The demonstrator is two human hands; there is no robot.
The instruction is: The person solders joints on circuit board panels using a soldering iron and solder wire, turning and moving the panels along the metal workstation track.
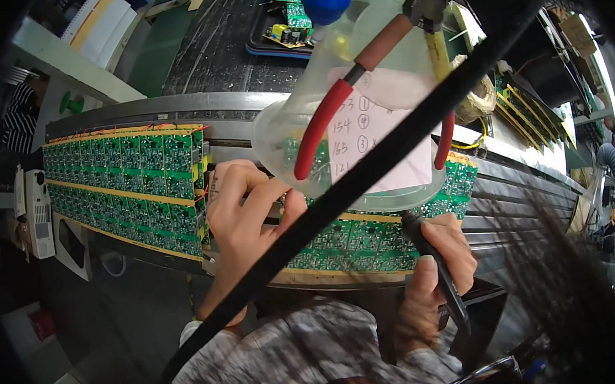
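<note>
Gripping one black tool [447, 286]: right fingers [452, 242]

The ribbed grey metal worktop [500, 187] extends to the right of the right hand [456, 251]. On it, one green circuit-board panel [368, 239] lies between the hands, and another panel [124, 170] just left of the left hand [241, 207]. Beyond the left hand, a scuffed black surface [208, 52] carries a dark tray [263, 50] of boards [298, 16].

Obstacles we count: one black strap [363, 177], slanting from seven-thirty to two o'clock across our view; one translucent container [295, 121] and red-handled cutters [328, 123], one o'clock. Passage: over metal rails [510, 186], three o'clock.
</note>
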